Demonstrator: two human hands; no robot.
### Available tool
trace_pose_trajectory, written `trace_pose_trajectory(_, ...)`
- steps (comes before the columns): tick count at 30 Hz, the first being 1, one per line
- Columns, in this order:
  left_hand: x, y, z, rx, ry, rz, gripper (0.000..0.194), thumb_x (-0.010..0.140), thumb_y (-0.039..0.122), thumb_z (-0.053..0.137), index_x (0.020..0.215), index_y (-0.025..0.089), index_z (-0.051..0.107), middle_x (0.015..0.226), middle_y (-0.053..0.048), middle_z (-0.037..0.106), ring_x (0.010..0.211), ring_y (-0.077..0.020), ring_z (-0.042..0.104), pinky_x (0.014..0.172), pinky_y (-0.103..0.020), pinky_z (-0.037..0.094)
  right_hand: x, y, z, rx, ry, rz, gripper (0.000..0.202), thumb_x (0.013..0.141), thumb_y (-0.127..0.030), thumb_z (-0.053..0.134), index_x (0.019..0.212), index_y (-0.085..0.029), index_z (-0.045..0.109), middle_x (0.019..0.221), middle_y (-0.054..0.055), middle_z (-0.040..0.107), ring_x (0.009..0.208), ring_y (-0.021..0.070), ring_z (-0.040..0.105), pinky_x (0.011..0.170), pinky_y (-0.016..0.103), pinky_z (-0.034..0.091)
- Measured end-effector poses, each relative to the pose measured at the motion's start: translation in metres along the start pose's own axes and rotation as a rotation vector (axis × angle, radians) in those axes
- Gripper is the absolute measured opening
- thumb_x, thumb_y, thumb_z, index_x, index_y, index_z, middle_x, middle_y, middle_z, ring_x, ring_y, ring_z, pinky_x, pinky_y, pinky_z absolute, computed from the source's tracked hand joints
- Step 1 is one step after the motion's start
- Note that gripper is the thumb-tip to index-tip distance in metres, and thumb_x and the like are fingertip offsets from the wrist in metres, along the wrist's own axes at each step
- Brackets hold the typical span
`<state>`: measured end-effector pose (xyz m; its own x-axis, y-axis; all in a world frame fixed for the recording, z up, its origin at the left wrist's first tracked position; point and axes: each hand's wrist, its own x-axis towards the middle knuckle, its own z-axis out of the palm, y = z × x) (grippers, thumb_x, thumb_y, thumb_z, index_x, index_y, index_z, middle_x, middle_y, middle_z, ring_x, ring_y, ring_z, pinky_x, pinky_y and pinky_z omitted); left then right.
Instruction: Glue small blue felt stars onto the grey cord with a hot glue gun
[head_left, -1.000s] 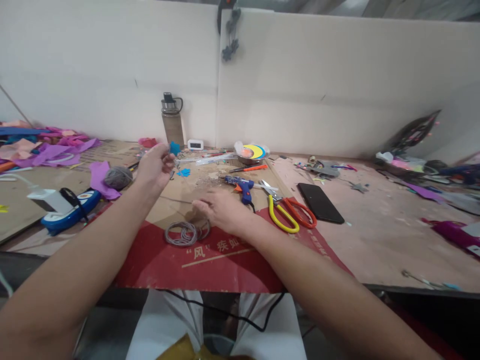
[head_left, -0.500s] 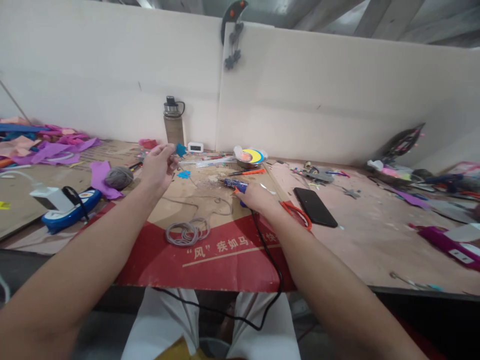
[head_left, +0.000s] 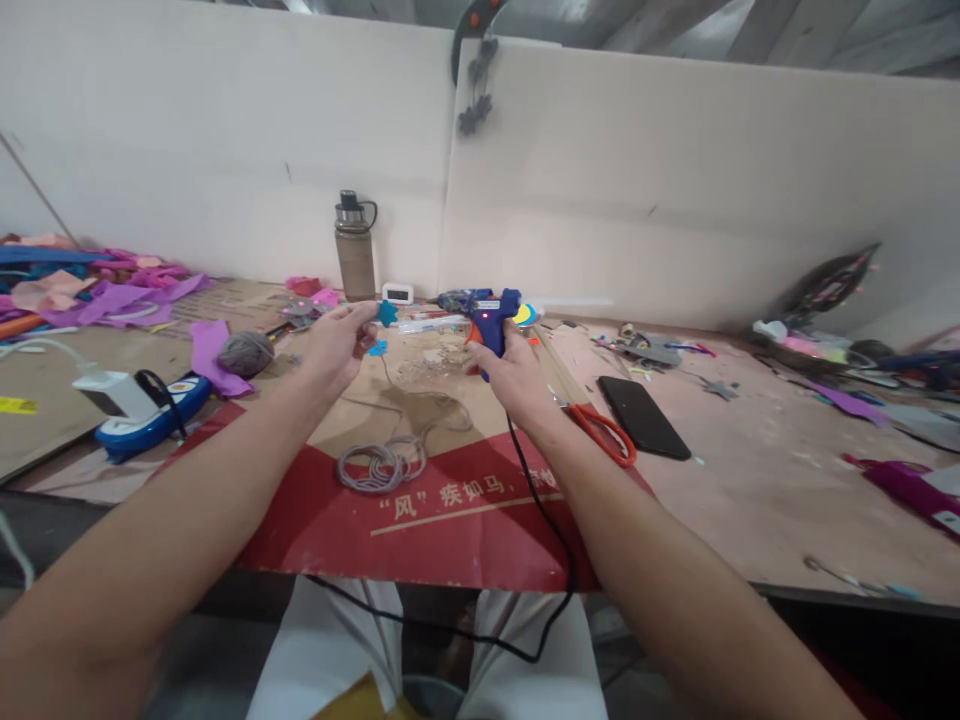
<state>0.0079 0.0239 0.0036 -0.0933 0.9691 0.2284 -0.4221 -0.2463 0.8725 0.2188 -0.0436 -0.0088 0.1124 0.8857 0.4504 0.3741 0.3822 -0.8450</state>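
Between its fingertips my left hand (head_left: 341, 345) pinches a small blue felt piece (head_left: 387, 313), with a thin cord hanging below it. My right hand (head_left: 510, 375) is wrapped round the handle of a blue glue gun (head_left: 489, 318), raised over the board with its nozzle pointing left toward the felt piece; the two are apart. Another blue felt piece (head_left: 377, 348) lies on the cardboard (head_left: 450, 545), partly behind my left fingers. A coil of grey cord (head_left: 371, 468) rests on the cardboard's red part.
Orange-handled scissors (head_left: 604, 435) and a black phone (head_left: 643, 416) lie right of my right hand. A bottle (head_left: 354, 250) and a small clock (head_left: 397, 293) stand at the back. Left are a yarn ball (head_left: 246, 353) and a blue power strip (head_left: 154, 420). The gun's black cable (head_left: 551, 530) hangs over the front edge.
My right hand has lifted the glue gun off the board and turned it upright. My left hand has moved slightly right with the felt piece. The view has shifted a little.
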Motion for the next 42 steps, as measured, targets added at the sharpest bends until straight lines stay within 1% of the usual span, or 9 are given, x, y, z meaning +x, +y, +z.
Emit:
trace_pose_trajectory(3,-0.004,0.0,0.004,0.003,-0.014,-0.02,0.01,0.066,0.012,0.071,0.064,0.011,0.061,0.054,0.004,0.05,0.045,-0.0027,0.045,0.038,-0.013,0.031,-0.011,-0.01,0.01,0.191,-0.081,-0.112,0.024,0.082,-0.032,0.054,0.105,-0.024,0.049,0.101,0.003,0.062,0.069,0.0134,0.061,0.068,0.032,0.054)
trace_pose_trajectory(6,-0.009,0.001,0.008,0.024,-0.027,-0.033,0.009,0.066,0.012,0.071,0.065,0.011,0.061,0.056,0.003,0.051,0.046,-0.0032,0.046,0.038,-0.013,0.03,-0.016,-0.013,0.015,0.247,-0.147,-0.176,0.021,0.084,-0.029,0.052,0.104,-0.023,0.048,0.1,0.003,0.062,0.067,0.0122,0.058,0.061,0.029,0.054)
trace_pose_trajectory(9,-0.012,0.001,0.01,0.043,-0.033,-0.062,0.009,0.066,0.013,0.072,0.066,0.011,0.062,0.057,0.003,0.052,0.046,-0.0028,0.046,0.039,-0.013,0.031,-0.017,-0.014,0.016,0.107,-0.139,-0.161,0.027,0.084,-0.027,0.052,0.11,-0.022,0.049,0.096,0.004,0.062,0.064,0.013,0.056,0.06,0.03,0.053)
trace_pose_trajectory(12,-0.012,0.0,0.009,0.051,-0.067,-0.07,0.008,0.067,0.013,0.071,0.067,0.011,0.064,0.058,0.002,0.053,0.047,-0.0026,0.046,0.04,-0.013,0.032,-0.018,-0.017,0.014,-0.065,-0.113,-0.168,0.033,0.084,-0.026,0.052,0.116,-0.022,0.05,0.102,0.007,0.064,0.082,0.0193,0.061,0.072,0.035,0.054)
trace_pose_trajectory(14,-0.012,0.0,0.009,0.05,-0.083,-0.068,0.006,0.068,0.012,0.07,0.067,0.01,0.065,0.059,0.002,0.054,0.047,-0.0025,0.046,0.041,-0.012,0.033,-0.019,-0.02,0.013,-0.145,-0.099,-0.195,0.037,0.084,-0.025,0.051,0.121,-0.022,0.049,0.107,0.009,0.064,0.094,0.0229,0.061,0.08,0.038,0.052)
trace_pose_trajectory(17,-0.012,0.0,0.01,0.05,-0.094,-0.063,0.007,0.069,0.012,0.071,0.066,0.011,0.065,0.059,0.001,0.055,0.046,-0.0024,0.046,0.041,-0.013,0.034,-0.021,-0.023,0.011,-0.221,-0.091,-0.217,0.044,0.084,-0.024,0.05,0.129,-0.021,0.046,0.112,0.011,0.064,0.102,0.0253,0.06,0.086,0.041,0.049)
trace_pose_trajectory(24,-0.013,-0.003,0.009,0.097,-0.125,-0.011,0.007,0.071,0.013,0.071,0.066,0.011,0.066,0.056,0.0,0.055,0.045,-0.0033,0.047,0.043,-0.014,0.034,-0.023,-0.027,0.011,-0.277,-0.09,-0.244,0.045,0.086,-0.026,0.047,0.131,-0.019,0.045,0.117,0.013,0.063,0.104,0.0261,0.06,0.09,0.04,0.046)
trace_pose_trajectory(30,-0.015,-0.003,0.011,0.137,-0.139,0.041,0.007,0.071,0.013,0.07,0.065,0.011,0.067,0.054,0.001,0.054,0.044,-0.0036,0.045,0.042,-0.015,0.031,-0.026,-0.028,0.012,-0.326,-0.08,-0.213,0.04,0.087,-0.028,0.047,0.125,-0.018,0.048,0.109,0.013,0.065,0.101,0.0257,0.061,0.085,0.037,0.047)
trace_pose_trajectory(42,-0.015,-0.001,0.013,0.157,-0.127,0.048,0.01,0.074,0.011,0.068,0.064,0.011,0.066,0.053,0.0,0.053,0.043,-0.0033,0.043,0.042,-0.016,0.03,-0.025,-0.027,0.011,-0.334,-0.085,-0.212,0.039,0.086,-0.028,0.046,0.124,-0.018,0.049,0.11,0.013,0.065,0.097,0.0253,0.061,0.083,0.037,0.046)
